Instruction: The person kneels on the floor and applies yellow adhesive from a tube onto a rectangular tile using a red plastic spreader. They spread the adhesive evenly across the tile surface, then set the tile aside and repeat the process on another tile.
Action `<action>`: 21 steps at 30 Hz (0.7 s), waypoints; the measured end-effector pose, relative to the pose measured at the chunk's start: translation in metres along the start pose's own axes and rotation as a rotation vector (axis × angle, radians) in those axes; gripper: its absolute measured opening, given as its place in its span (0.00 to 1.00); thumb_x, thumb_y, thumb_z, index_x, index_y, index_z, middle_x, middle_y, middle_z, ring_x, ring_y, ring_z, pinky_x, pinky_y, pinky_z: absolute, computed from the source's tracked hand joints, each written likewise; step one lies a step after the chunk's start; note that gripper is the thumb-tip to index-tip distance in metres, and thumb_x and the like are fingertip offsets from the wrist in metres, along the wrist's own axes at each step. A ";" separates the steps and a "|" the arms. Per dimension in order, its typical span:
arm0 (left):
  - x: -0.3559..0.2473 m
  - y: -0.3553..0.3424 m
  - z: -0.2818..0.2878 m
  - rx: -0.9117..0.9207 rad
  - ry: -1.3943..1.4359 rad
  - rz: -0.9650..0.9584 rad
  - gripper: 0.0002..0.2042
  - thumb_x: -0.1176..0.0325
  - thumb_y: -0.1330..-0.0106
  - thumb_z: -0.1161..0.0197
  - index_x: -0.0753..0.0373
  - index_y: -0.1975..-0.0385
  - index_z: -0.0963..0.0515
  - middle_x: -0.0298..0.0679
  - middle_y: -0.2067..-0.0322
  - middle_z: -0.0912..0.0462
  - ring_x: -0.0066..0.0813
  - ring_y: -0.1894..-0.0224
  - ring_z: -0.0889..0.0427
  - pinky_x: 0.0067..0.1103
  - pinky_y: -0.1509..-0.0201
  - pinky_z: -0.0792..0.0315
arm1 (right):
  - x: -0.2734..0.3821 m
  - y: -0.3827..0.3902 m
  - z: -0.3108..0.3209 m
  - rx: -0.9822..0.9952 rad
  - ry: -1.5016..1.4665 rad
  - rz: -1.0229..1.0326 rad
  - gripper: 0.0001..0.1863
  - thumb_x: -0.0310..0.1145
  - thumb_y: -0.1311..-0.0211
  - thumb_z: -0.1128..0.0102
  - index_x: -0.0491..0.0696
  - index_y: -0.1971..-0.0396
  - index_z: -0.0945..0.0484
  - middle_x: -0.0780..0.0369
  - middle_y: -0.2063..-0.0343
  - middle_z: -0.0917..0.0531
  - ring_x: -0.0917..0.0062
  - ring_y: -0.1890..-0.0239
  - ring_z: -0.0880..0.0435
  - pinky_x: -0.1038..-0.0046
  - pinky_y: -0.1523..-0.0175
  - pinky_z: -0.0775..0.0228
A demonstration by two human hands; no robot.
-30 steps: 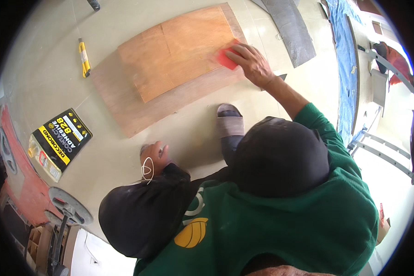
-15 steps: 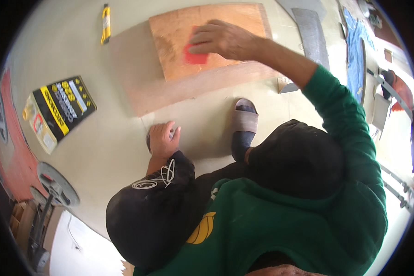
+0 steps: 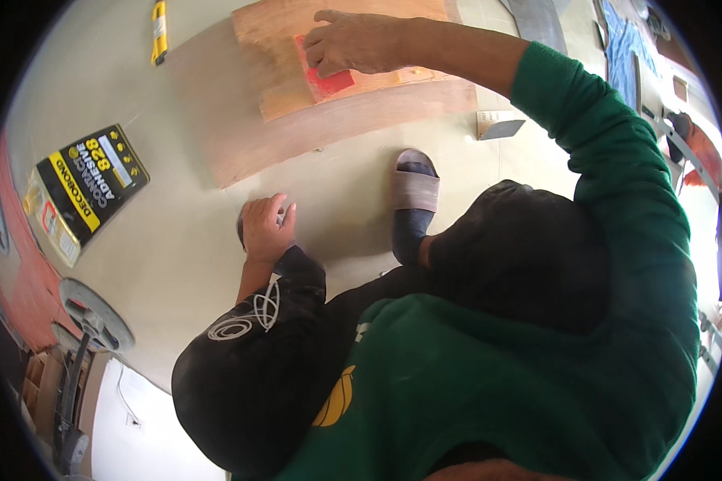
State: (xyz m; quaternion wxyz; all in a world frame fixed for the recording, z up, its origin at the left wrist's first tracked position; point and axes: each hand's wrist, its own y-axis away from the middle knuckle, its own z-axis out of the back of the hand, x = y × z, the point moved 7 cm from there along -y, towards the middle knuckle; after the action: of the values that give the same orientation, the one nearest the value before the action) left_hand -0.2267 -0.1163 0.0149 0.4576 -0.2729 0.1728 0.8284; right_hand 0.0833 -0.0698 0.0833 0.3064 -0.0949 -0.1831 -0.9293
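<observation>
My right hand (image 3: 357,44) reaches far forward with its fingers closed on a flat red spreader (image 3: 333,85). The spreader lies against the face of an orange-brown wooden board (image 3: 269,52). Small yellowish smears (image 3: 413,74) show near that board's close edge. Beneath it is a larger, thin pale-brown sheet (image 3: 217,128) on the floor. My left hand (image 3: 266,228) rests over my left foot, its thumb apart and fingers loosely bent, holding nothing that I can see. A loop of white cord (image 3: 237,321) lies on my left knee.
A black-and-yellow adhesive tin (image 3: 92,184) stands at left, a yellow cutter knife (image 3: 160,36) beyond it. A red wheeled machine (image 3: 32,256) is at the far left. A small folded card (image 3: 499,125) lies right of my sandalled foot (image 3: 415,192); grey sheet (image 3: 537,24) and blue cloth (image 3: 622,48) lie beyond.
The whole view has shifted, so the floor things sit higher and more to the left. The red spreader has slid slightly across the board, right and toward me. My left hand stays at the foot.
</observation>
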 end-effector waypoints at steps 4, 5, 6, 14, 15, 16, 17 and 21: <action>-0.005 0.004 0.002 0.015 -0.059 0.016 0.11 0.66 0.39 0.29 0.61 0.60 0.19 0.35 0.76 0.21 0.36 0.70 0.22 0.34 0.54 0.31 | -0.013 0.049 -0.014 0.049 -0.043 -0.079 0.15 0.19 0.43 0.38 0.54 0.59 0.13 0.72 0.53 0.17 0.77 0.35 0.27 0.52 0.22 0.45; -0.006 0.001 0.001 0.019 -0.072 0.011 0.11 0.66 0.39 0.29 0.61 0.60 0.19 0.34 0.76 0.21 0.36 0.70 0.22 0.34 0.54 0.31 | -0.018 0.065 -0.016 0.032 -0.038 -0.111 0.14 0.19 0.42 0.38 0.54 0.61 0.13 0.72 0.53 0.17 0.77 0.37 0.26 0.52 0.23 0.44; -0.008 0.001 0.002 0.011 -0.071 -0.001 0.11 0.67 0.40 0.28 0.61 0.60 0.19 0.34 0.76 0.21 0.36 0.70 0.22 0.34 0.56 0.31 | -0.019 0.078 -0.015 0.014 -0.036 -0.133 0.13 0.19 0.41 0.38 0.54 0.62 0.13 0.72 0.52 0.17 0.77 0.38 0.26 0.52 0.24 0.44; -0.006 0.000 0.002 0.039 -0.086 -0.007 0.11 0.67 0.39 0.28 0.62 0.59 0.19 0.36 0.75 0.20 0.37 0.69 0.20 0.35 0.56 0.31 | -0.036 0.176 -0.042 -0.044 -0.022 -0.332 0.14 0.18 0.40 0.40 0.53 0.61 0.14 0.70 0.51 0.17 0.76 0.39 0.24 0.52 0.23 0.43; -0.005 -0.001 0.000 0.048 -0.079 -0.012 0.11 0.68 0.39 0.29 0.62 0.59 0.19 0.36 0.74 0.20 0.37 0.68 0.20 0.35 0.56 0.31 | -0.032 0.187 -0.045 -0.048 -0.038 -0.377 0.16 0.16 0.41 0.41 0.53 0.60 0.14 0.70 0.51 0.17 0.76 0.39 0.24 0.52 0.23 0.43; -0.005 -0.001 -0.001 0.057 -0.072 -0.016 0.11 0.68 0.39 0.29 0.62 0.59 0.19 0.36 0.74 0.20 0.37 0.68 0.20 0.35 0.56 0.31 | -0.030 0.198 -0.046 -0.053 -0.054 -0.421 0.18 0.14 0.42 0.42 0.53 0.58 0.13 0.70 0.51 0.17 0.75 0.39 0.24 0.53 0.22 0.44; -0.004 -0.003 -0.004 0.066 -0.066 -0.020 0.11 0.68 0.39 0.29 0.62 0.59 0.19 0.36 0.74 0.19 0.37 0.68 0.20 0.35 0.56 0.31 | -0.029 0.209 -0.046 -0.014 -0.057 -0.440 0.19 0.15 0.40 0.42 0.54 0.56 0.13 0.69 0.49 0.17 0.75 0.39 0.23 0.53 0.22 0.43; -0.001 -0.005 -0.006 0.057 -0.022 -0.021 0.12 0.68 0.41 0.28 0.60 0.59 0.18 0.34 0.75 0.20 0.37 0.68 0.20 0.35 0.55 0.31 | -0.020 0.241 -0.053 -0.046 0.006 -0.632 0.20 0.16 0.38 0.42 0.55 0.52 0.14 0.69 0.47 0.16 0.73 0.37 0.21 0.51 0.20 0.45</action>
State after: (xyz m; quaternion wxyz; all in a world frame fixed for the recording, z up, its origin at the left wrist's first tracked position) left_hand -0.2201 -0.1172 0.0103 0.4758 -0.2523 0.1884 0.8212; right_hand 0.2413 -0.2600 0.0973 0.0007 -0.0373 -0.1816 -0.9827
